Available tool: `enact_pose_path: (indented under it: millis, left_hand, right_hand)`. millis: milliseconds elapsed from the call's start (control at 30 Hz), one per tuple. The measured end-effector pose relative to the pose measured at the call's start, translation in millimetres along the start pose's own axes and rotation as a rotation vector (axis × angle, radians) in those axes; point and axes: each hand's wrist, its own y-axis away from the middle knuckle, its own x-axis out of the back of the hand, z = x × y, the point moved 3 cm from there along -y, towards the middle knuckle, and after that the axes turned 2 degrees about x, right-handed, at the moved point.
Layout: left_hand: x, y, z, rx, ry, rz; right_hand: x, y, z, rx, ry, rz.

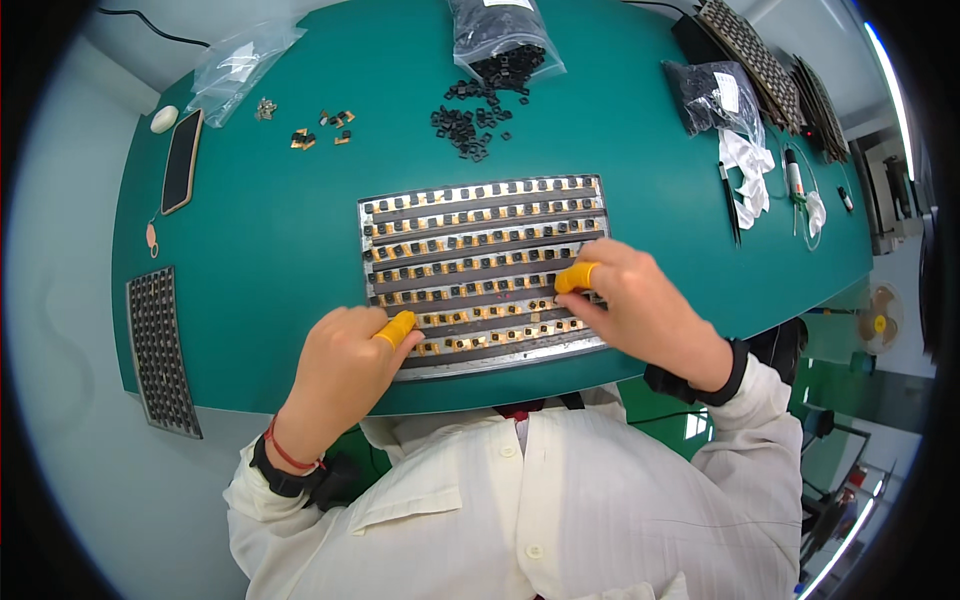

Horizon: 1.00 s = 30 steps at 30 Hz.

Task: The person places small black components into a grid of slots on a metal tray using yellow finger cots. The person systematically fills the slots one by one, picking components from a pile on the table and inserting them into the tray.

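Observation:
A metal tray (pixel 440 269) lies before me with rows of small gold-coloured parts, most of them topped with black square pieces. In the two rows nearest me the parts look more gold. My left hand (pixel 345 360) is at the tray's lower left, its thumb and yellow-covered index finger pinched together over the end of a row. My right hand (pixel 645 305) is over the right side, index finger in a yellow finger cot (pixel 577 278) and thumb closed together beside a black piece. Whatever either pinch holds is too small or hidden to make out.
Loose black pieces (pixel 462 128) spill from a clear bag (pixel 500 35) at the far middle. Small gold parts (pixel 303 139) and a phone (pixel 182 162) lie left. A second filled tray (pixel 163 350) overhangs the left edge. Tweezers (pixel 731 203) and white tissue (pixel 748 175) lie right.

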Motion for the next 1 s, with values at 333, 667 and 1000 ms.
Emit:
enact_pose_path:
  millis: [333, 667, 1000]
  left_hand:
    - [1, -3, 18, 0.104, -0.038, -0.203]
    - [27, -115, -33, 0.187, 0.321, 0.012]
    - [-20, -171, -37, 0.212, 0.234, 0.156]
  right_hand:
    - [-25, 18, 3, 0.028, 0.104, 0.084]
    - [-24, 20, -5, -0.196, 0.163, -0.207]
    - [21, -51, 20, -0.12, 0.027, -0.177]
